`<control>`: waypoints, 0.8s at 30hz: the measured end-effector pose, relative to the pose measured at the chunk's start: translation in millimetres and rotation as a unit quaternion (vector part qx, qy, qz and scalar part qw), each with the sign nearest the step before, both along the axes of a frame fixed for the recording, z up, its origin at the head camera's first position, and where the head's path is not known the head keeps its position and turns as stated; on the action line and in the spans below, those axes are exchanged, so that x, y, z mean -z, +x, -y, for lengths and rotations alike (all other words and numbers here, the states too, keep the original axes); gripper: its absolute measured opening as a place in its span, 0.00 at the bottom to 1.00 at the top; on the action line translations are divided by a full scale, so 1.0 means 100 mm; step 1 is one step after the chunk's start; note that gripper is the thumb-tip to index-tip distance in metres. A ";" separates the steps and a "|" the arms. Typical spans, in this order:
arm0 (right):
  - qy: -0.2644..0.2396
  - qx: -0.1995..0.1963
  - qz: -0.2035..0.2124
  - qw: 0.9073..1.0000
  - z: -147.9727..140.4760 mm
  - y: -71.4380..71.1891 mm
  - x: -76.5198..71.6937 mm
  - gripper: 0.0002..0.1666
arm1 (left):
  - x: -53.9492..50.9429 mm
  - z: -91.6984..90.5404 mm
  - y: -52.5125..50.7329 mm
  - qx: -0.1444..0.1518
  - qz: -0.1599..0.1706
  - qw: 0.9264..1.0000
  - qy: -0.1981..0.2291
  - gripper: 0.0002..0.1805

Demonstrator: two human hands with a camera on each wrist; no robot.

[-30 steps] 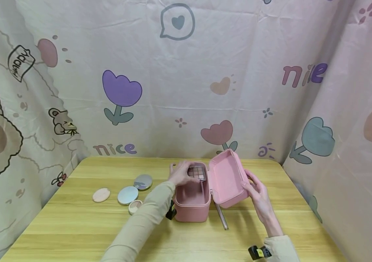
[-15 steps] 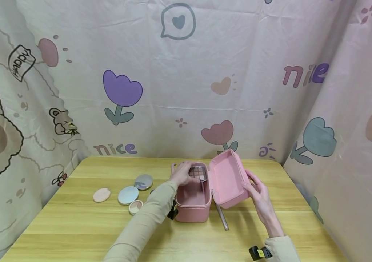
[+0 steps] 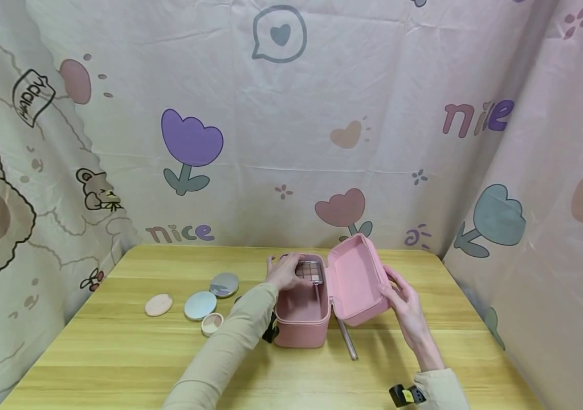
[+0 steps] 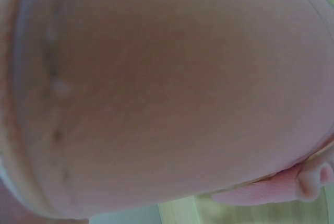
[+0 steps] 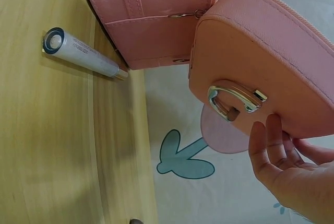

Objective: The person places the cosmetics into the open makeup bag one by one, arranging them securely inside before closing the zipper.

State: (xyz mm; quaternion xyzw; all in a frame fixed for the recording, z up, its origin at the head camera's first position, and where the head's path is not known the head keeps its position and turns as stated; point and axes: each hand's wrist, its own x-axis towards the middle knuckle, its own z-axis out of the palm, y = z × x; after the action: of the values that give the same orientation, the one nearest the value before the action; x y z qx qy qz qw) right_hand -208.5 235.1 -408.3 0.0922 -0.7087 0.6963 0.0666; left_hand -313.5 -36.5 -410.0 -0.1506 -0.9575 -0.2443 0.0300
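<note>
In the head view, a pink cosmetic case (image 3: 301, 336) stands on the table with its lid (image 3: 357, 276) swung out to the right. My left hand (image 3: 283, 276) reaches into the far end of the case and grips the left edge of an eyeshadow palette (image 3: 310, 271) with a grid of pans. A thin stick (image 3: 318, 293) lies in the case below the palette. My right hand (image 3: 404, 307) holds the lid's right side, thumb at the rim; the right wrist view shows its fingers (image 5: 275, 135) against the outside, near a gold-ended handle (image 5: 235, 98). A blurred close surface fills most of the left wrist view.
Left of the case lie a grey round compact (image 3: 224, 285), a pale blue round compact (image 3: 200, 306), a small round pan (image 3: 212, 324) and a pale pink puff-like disc (image 3: 159, 305). A slim tube (image 3: 347, 340) lies by the case's right side. A patterned curtain (image 3: 270, 114) hangs behind the table.
</note>
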 end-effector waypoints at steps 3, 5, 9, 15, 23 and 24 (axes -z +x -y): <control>-0.001 0.000 0.002 1.000 0.00 0.00 0.00 0.35 | -0.01 0.00 0.01 -0.001 0.005 1.000 0.001 0.40; 0.000 0.000 0.002 1.000 0.00 0.00 0.01 0.35 | -0.01 0.00 0.01 -0.002 0.008 1.000 -0.001 0.40; 0.001 0.001 0.001 1.000 -0.01 0.00 0.01 0.35 | -0.01 0.00 0.00 0.001 0.019 1.000 0.002 0.42; 0.000 0.001 0.002 1.000 0.00 0.00 0.00 0.35 | -0.02 0.02 0.02 0.001 0.032 0.999 0.017 0.43; -0.003 0.003 0.002 1.000 0.00 0.01 0.00 0.35 | 0.00 0.08 0.05 0.006 0.015 0.997 0.072 0.40; -0.004 0.004 0.000 1.000 0.00 0.01 0.00 0.34 | 0.02 0.09 0.05 0.009 0.012 0.996 0.092 0.40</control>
State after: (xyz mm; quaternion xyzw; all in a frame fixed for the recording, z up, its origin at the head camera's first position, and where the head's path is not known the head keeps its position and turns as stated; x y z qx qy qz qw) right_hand -207.7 234.7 -408.5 0.0887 -0.7063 0.6989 0.0696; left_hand -308.9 -46.0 -411.7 -0.1528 -0.9300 -0.3330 0.0296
